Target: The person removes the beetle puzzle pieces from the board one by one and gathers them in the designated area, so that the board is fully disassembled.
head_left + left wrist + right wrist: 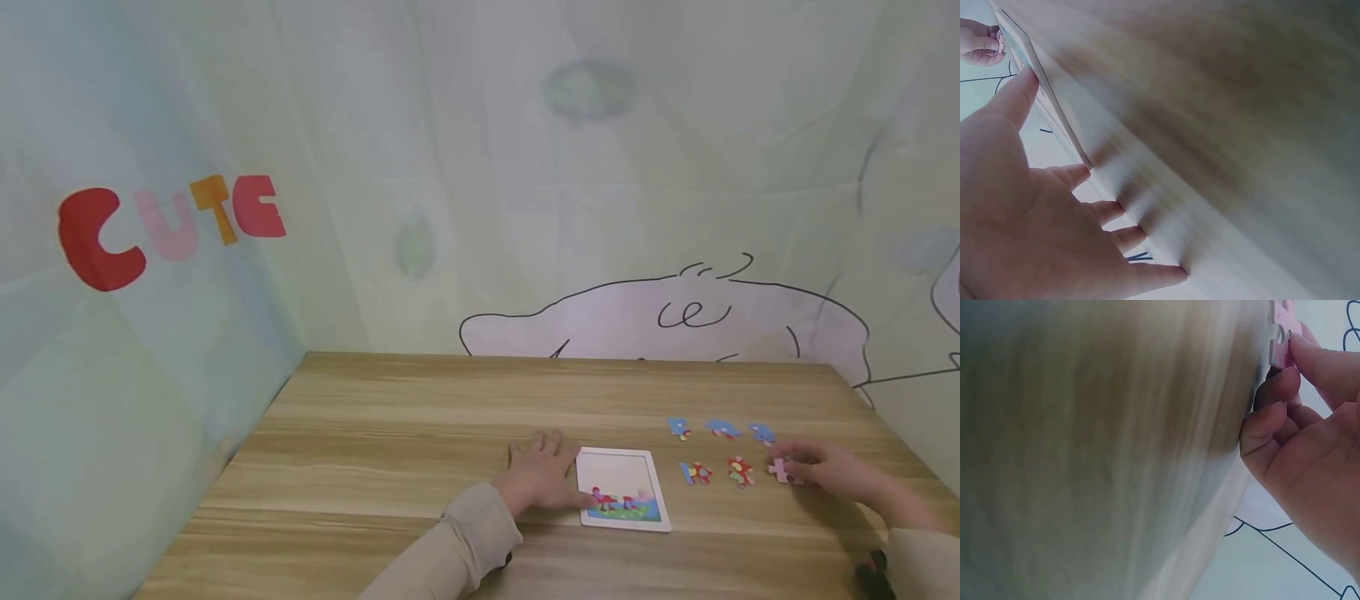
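Observation:
My left hand (pixel 542 477) lies with fingers spread at the left side of a white-framed puzzle board (pixel 625 525). Its thumb rests on the frame's left edge, and the other fingertips touch the table in the left wrist view. Colourful pieces fill the bottom of the board; the upper part is bare white. Over at the right, my right hand (pixel 825 468) pinches a pink jigsaw piece (pixel 1280 337) between thumb and fingers, close over the table. The hand covers part of that piece in the head view.
Several loose jigsaw pieces lie in two rows right of the board: blue ones such as the blue piece (pixel 722 428) behind, red-and-blue ones such as the red flower piece (pixel 740 472) in front. A printed curtain (pixel 450 167) hangs behind the wooden table (pixel 360 467).

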`<state>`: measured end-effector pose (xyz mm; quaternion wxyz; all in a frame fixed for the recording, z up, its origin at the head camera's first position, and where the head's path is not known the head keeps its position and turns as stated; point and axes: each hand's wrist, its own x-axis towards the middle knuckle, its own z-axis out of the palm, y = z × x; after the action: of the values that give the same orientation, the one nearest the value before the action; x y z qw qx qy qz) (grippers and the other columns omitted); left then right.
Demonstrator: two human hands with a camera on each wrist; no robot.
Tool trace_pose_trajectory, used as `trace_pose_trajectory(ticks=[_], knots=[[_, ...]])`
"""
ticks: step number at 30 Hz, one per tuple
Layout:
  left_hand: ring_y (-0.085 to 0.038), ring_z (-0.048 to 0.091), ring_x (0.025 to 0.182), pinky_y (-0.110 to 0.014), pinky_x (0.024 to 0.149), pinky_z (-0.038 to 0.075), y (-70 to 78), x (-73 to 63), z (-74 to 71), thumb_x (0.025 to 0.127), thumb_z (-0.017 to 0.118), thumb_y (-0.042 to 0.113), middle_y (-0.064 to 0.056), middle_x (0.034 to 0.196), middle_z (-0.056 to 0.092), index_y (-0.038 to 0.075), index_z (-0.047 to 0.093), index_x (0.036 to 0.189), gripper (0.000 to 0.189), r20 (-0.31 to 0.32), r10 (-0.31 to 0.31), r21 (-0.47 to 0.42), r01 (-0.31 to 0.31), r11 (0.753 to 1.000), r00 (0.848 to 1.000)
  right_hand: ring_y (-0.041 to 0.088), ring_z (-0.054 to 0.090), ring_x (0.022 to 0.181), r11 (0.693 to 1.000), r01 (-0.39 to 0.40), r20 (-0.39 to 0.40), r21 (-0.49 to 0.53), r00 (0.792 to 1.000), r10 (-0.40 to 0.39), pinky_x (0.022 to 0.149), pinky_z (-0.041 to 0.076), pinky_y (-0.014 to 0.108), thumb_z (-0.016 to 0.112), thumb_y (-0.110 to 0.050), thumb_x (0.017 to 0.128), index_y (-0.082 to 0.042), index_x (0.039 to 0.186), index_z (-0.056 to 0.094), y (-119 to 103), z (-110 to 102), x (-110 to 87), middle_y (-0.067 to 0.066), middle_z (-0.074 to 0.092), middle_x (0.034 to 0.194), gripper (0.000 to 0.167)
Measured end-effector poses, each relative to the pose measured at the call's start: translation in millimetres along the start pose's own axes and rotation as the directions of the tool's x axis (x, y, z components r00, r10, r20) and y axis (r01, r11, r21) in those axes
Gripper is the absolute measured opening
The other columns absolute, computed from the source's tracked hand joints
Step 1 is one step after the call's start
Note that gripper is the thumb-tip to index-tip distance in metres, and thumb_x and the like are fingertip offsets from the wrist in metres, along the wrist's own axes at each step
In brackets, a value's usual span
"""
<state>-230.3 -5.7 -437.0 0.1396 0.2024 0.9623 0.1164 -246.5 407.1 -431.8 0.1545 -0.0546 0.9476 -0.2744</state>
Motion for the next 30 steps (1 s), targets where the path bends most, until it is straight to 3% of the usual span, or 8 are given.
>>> trace_pose_trajectory(ticks=[8, 23, 27, 30], knots=[[-0.036, 0.018, 0.146, -0.068, 0.109, 0.014, 1.7, -2.3, -2.6, 0.081, 0.060, 0.067, -0.011, 0.159, 0.023, 0.021, 0.037, 0.150, 0.086, 0.000, -0.004, 0.006, 0.004, 1.000, 1.000, 0.057, 0.045, 0.113, 0.999, 0.007, -0.033, -0.037, 0.999, -0.009, 0.086, 0.040, 0.065, 0.058, -0.010, 0.091, 0.005, 0.115, 0.062, -0.5, 2.9, 0.9, 0.038, 0.051, 0.123, 0.028], [-0.035, 0.019, 0.146, -0.068, 0.109, 0.015, 0.1, -1.4, -1.4, 0.081, 0.059, 0.068, -0.011, 0.159, 0.023, 0.020, 0.036, 0.150, 0.087, -0.001, 0.000, 0.018, 0.000, 1.000, 1.000, 0.057, 0.045, 0.115, 1.000, 0.007, -0.053, -0.027, 0.999, -0.009, 0.088, 0.038, 0.066, 0.060, -0.014, 0.092, 0.006, 0.115, 0.061, -0.3, 5.9, 0.7, 0.035, 0.056, 0.122, 0.031], [-0.035, 0.019, 0.146, -0.068, 0.109, 0.015, -0.5, -0.7, -0.7, 0.081, 0.059, 0.068, -0.011, 0.159, 0.023, 0.020, 0.037, 0.150, 0.086, -0.002, 0.003, 0.013, -0.002, 1.000, 1.000, 0.050, 0.053, 0.106, 1.000, -0.008, -0.054, -0.023, 0.999, 0.007, 0.084, 0.043, 0.060, 0.061, -0.022, 0.093, 0.007, 0.119, 0.059, -1.6, 5.8, 1.1, 0.031, 0.060, 0.115, 0.038], [-0.035, 0.019, 0.146, -0.068, 0.109, 0.015, -0.5, -2.0, -1.1, 0.082, 0.058, 0.068, -0.011, 0.159, 0.024, 0.020, 0.037, 0.150, 0.086, -0.006, 0.008, 0.013, -0.008, 1.000, 1.000, 0.031, 0.060, 0.090, 1.000, 0.028, -0.076, 0.010, 0.997, -0.027, 0.075, 0.050, 0.045, 0.059, -0.022, 0.095, 0.009, 0.120, 0.056, -1.8, 6.0, 1.0, 0.019, 0.063, 0.102, 0.039]])
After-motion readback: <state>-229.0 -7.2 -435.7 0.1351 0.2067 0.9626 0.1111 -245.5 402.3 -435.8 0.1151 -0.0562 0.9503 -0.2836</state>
